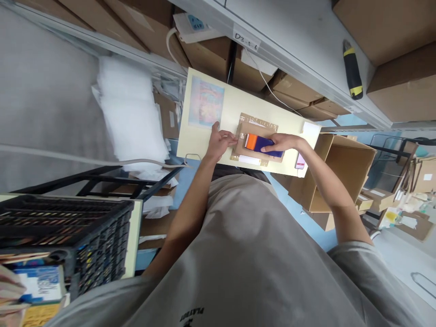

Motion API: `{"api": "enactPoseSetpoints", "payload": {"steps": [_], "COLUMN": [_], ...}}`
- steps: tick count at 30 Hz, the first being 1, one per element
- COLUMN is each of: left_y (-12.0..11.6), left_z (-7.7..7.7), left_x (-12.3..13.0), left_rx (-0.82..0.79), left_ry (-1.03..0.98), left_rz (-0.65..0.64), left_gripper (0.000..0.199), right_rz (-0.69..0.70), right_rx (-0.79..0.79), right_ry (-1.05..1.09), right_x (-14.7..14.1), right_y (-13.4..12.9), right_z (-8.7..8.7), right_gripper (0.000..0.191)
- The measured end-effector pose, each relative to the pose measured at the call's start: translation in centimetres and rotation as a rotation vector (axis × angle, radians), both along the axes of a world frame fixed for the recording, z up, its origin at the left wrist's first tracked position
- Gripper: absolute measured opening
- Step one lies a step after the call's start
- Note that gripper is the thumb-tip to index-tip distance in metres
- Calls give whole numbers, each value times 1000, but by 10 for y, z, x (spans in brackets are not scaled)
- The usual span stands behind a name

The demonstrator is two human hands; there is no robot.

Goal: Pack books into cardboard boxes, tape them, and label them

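A brown cardboard package with clear tape along its edges lies on the pale yellow board. Over it, my right hand is wrapped round an orange and dark purple tape dispenser, whose orange end points left. At the package's left edge is my left hand, its thumb apart from the other fingers and its fingertips at the cardboard; nothing shows in it. A colourful printed sheet lies at the board's left end. A phone rests near the right end.
Shelving labelled at its edge holds boxes beyond the board. A yellow and black cutter lies on the shelf. An open carton stands right. White packing sheets hang left, above a black crate with books nearby.
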State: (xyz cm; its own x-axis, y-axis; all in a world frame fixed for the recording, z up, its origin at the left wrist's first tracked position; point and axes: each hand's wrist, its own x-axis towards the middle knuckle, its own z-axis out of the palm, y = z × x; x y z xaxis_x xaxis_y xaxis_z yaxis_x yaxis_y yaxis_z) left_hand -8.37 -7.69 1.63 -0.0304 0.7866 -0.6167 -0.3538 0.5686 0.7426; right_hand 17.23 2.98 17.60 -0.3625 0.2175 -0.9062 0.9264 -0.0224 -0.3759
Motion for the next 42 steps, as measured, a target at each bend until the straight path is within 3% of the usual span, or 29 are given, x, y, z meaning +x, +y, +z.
{"api": "enactPoseSetpoints", "payload": {"steps": [7, 13, 17, 19, 23, 25, 28, 32, 34, 38, 42], "left_y": [3, 11, 11, 7, -8, -17, -27, -25, -15, 15, 37], "left_z": [-20, -31, -36, -35, -20, -10, 1, 4, 4, 5, 8], "left_x": [3, 21, 18, 15, 16, 19, 20, 7, 0, 0, 8], "left_rx": [-29, -203, -147, -74, 140, 250, 317, 293, 352, 656, 771], "left_ry": [45, 38, 142, 267, 384, 412, 539, 700, 720, 672, 651], "left_rz": [-2, -5, -49, -60, -119, -197, -365, -774, -904, -1013, -1173], "left_gripper": [111, 112, 114, 98, 37, 34, 44, 54, 80, 158, 174], "right_rz": [43, 8, 3, 0, -8, -11, -15, 4, 30, 68, 99], "right_rx": [-22, -60, -34, -45, -44, -15, 17, 24, 36, 52, 84], "right_ry": [-46, -43, -50, -37, -32, -50, -70, -64, -68, -78, -112], "right_x": [-18, -16, -13, -12, -10, -10, -10, -12, -13, -14, -11], "right_y": [3, 5, 4, 4, 1, 0, -1, -1, -1, -1, -2], "right_z": [0, -7, -11, -11, -11, -11, -12, -12, -11, -10, -9], "right_gripper": [59, 62, 63, 63, 61, 58, 54, 54, 55, 55, 58]}}
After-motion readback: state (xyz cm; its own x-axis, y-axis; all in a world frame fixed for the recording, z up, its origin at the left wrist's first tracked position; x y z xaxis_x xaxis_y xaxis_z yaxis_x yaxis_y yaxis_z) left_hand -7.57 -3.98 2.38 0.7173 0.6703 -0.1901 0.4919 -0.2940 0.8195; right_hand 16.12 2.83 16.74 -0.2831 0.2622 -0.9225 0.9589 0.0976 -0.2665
